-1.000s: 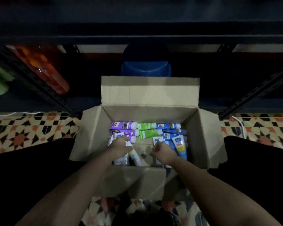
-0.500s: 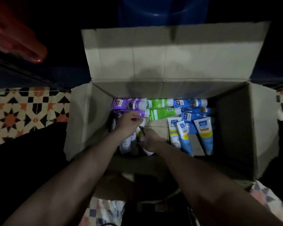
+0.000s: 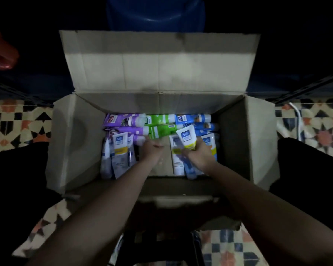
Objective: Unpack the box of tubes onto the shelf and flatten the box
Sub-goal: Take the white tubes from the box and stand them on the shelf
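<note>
1. The right hand [image 3: 199,153] has its grip clamped on a white squeeze tube with a yellow band [image 3: 186,138], raised tilted above the others.
2. Just left of it, the left hand [image 3: 151,149] shows curled fingers over the box bottom; whether they hold anything cannot be told.
3. Around both hands lie purple tubes [image 3: 123,120], green tubes [image 3: 160,120] and blue tubes [image 3: 195,119] inside the open brown cardboard box [image 3: 161,64], which stands on patterned floor tiles [image 3: 13,121].
</note>
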